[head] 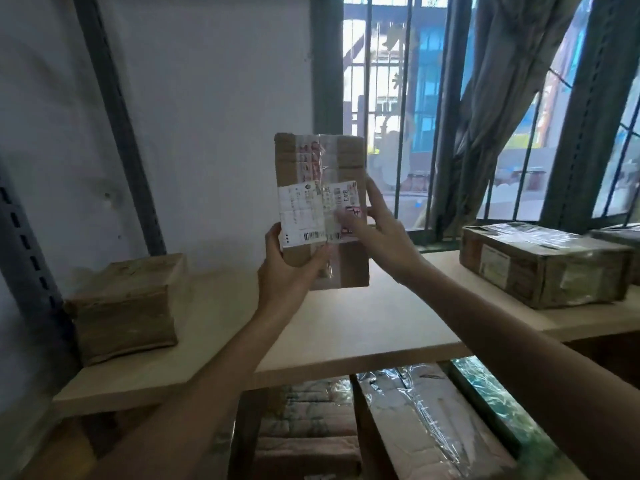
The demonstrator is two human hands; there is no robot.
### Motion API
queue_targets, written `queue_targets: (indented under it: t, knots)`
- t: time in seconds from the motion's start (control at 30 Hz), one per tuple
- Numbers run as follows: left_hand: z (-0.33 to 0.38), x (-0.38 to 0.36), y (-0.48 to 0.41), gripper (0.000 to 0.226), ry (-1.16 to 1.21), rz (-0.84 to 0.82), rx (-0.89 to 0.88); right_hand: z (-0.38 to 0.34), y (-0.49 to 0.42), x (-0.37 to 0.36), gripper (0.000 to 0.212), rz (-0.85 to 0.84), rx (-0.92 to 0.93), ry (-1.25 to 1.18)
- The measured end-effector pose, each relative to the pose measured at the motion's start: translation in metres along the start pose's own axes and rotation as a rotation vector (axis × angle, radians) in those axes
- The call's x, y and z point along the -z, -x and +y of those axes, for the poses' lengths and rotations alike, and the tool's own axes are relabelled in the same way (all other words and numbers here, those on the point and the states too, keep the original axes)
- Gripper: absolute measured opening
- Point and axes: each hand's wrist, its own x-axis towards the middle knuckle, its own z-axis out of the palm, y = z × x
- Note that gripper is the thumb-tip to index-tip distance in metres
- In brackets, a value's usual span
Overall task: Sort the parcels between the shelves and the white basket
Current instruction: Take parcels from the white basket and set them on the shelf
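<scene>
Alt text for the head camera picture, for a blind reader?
Left hand and right hand hold a taped cardboard parcel upright over a wooden shelf, label facing the camera. A brown parcel sits at its left, a wrapped box at its right.

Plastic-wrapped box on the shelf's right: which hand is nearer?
Right. The right hand holds the labelled parcel by its right edge, left of the plastic-wrapped box; the left hand grips the parcel's lower left, farther off.
</scene>
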Motion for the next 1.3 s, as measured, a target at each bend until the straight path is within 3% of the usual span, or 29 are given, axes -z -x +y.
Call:
queue_targets:
  t: [0.1, 0.2, 0.37, 0.5, 0.6, 0.73, 0.87, 1.1, 1.3]
  knots:
    - [0.008, -0.053, 0.014, 0.066, 0.068, -0.111, -0.071, 0.012, 0.023, 0.047, 0.076, 0.065, 0.0, 0.138]
    - [0.011, -0.108, 0.043, 0.059, 0.165, -0.261, -0.064, 0.02, 0.052, 0.109, 0.073, 0.138, -0.043, 0.194]
    - [0.034, -0.209, 0.09, 0.075, 0.226, -0.396, -0.064, 0.022, 0.111, 0.211, 0.076, 0.287, -0.098, 0.305]
    - [0.05, -0.298, 0.152, 0.079, 0.3, -0.5, -0.036, 0.04, 0.18, 0.297, 0.065, 0.428, -0.15, 0.349]
    - [0.05, -0.365, 0.212, 0.076, 0.306, -0.676, -0.03, 0.065, 0.245, 0.362, 0.071, 0.599, -0.241, 0.342]
    - [0.029, -0.441, 0.309, 0.056, 0.216, -0.966, 0.009, 0.11, 0.347, 0.432, 0.075, 0.826, -0.461, 0.369]
    - [-0.011, -0.486, 0.399, 0.047, 0.114, -1.241, 0.096, 0.165, 0.456, 0.458, 0.068, 0.931, -0.741, 0.357]
    - [-0.117, -0.529, 0.499, 0.038, -0.074, -1.535, 0.231, 0.278, 0.605, 0.436, 0.039, 0.992, -1.188, 0.345]
    - [-0.239, -0.568, 0.535, 0.033, -0.277, -1.61, 0.216, 0.385, 0.693, 0.435, 0.03, 0.892, -1.467, 0.331]
